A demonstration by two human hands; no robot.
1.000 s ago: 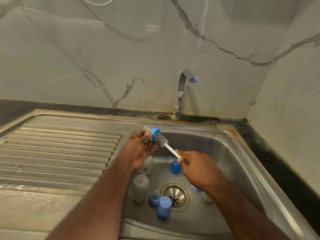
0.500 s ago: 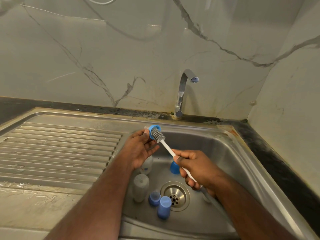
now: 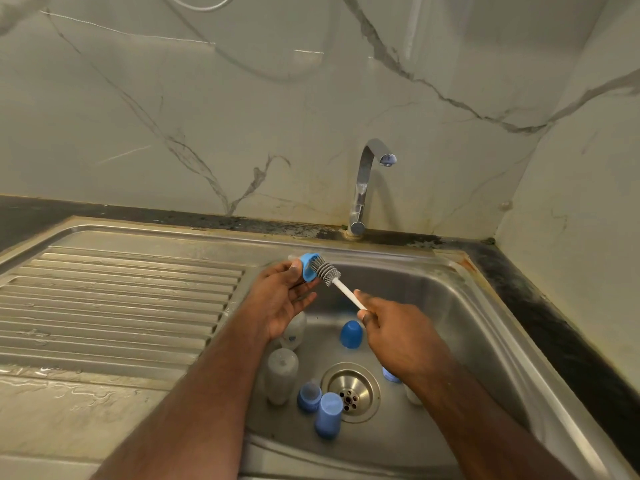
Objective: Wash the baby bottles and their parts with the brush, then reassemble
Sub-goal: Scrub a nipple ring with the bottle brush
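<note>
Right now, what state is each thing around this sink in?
Blue plastic bottle ring: held in left hand, brush head at its opening.
Grey-bristled white-handled brush: gripped by right hand.
Chrome tap: no water visible.
Two clear bottles: capless, standing in steel sink.
Blue caps: loose, near the drain.

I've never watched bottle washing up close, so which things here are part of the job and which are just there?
Part of the job:
left hand holding blue ring
right hand holding brush
bottles
blue caps

Just there:
tap
drain
draining board
</note>
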